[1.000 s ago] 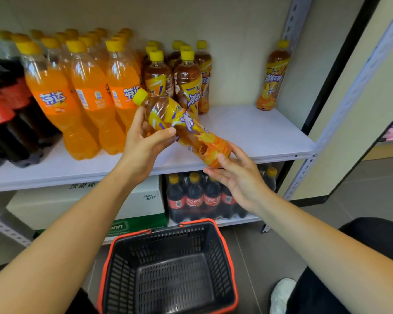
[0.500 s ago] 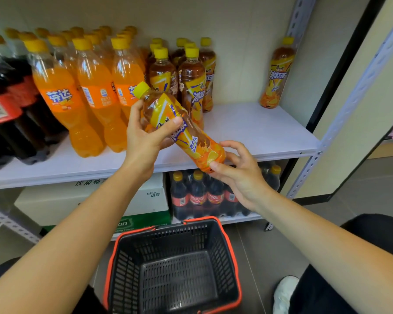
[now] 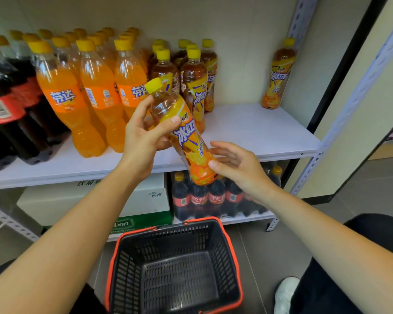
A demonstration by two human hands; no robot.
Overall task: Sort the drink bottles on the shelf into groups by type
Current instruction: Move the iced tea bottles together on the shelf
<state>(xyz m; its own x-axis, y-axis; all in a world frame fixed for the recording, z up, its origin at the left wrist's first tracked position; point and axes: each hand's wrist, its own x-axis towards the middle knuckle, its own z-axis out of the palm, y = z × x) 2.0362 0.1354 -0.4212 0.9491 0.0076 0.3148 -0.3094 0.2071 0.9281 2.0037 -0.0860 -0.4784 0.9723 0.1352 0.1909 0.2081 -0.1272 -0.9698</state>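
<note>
1. Fingers point(image 3: 139, 114) of the left hand point(image 3: 143, 141) curl round the shoulder of the iced-tea bottle point(image 3: 186, 137), with the thumb pressed across the top of its label. This hand carries the weight.
2. That bottle hangs in the air just in front of the shelf point(image 3: 259, 130) edge and is tilted. Its yellow cap point(image 3: 154, 85) points up and to the left and its base down and to the right, so the long axis runs on a diagonal.
3. At the base, the right hand point(image 3: 241, 171) has its fingers point(image 3: 222, 147) spread and nearly straight. The thumb tip touches the lower label and the other fingers reach past the far side without closing, so it steadies rather than grips.
4. The matching tea bottles point(image 3: 192, 82) stand upright on the shelf just behind the cap, beyond the left knuckles, so the left hand is nearer. I judge the base must swing under the cap before the bottle goes in beside them.
5. Orange soda bottles point(image 3: 95, 94) crowd just left of that group, and dark cola bottles point(image 3: 7, 105) stand further left. One lone tea bottle point(image 3: 279, 73) stands well apart at the right end, not yet with its kind.
6. A basket point(image 3: 159, 241) sits on the floor beneath both hands.
</note>
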